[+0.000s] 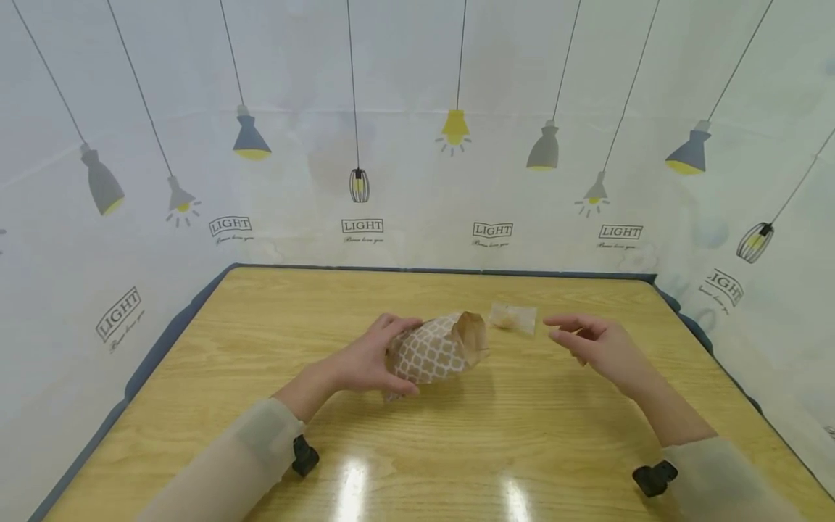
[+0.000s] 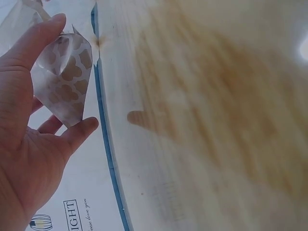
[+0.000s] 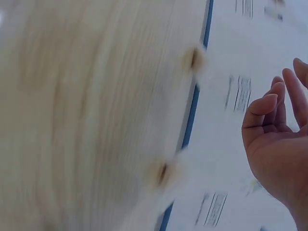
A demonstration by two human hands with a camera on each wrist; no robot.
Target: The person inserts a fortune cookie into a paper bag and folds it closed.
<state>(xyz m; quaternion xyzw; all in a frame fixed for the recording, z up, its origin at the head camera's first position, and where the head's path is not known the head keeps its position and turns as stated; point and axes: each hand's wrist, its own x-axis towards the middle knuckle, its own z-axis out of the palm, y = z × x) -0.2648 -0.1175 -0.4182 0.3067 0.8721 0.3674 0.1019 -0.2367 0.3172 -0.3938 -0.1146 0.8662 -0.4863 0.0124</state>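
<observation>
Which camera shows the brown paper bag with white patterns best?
The head view: the brown paper bag shows its patterned side and mouth together. The left wrist view shows only part; the right wrist view, none.

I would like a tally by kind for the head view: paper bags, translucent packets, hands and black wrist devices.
Paper bag: 1
Translucent packet: 1
Hands (left hand, right hand): 2
Black wrist devices (left device, right device): 2
Total: 6

head view evenly lit; glare streaks (image 1: 352, 486) on near tabletop (image 1: 430, 464); wrist views hazy, perhaps motion-blurred.
</observation>
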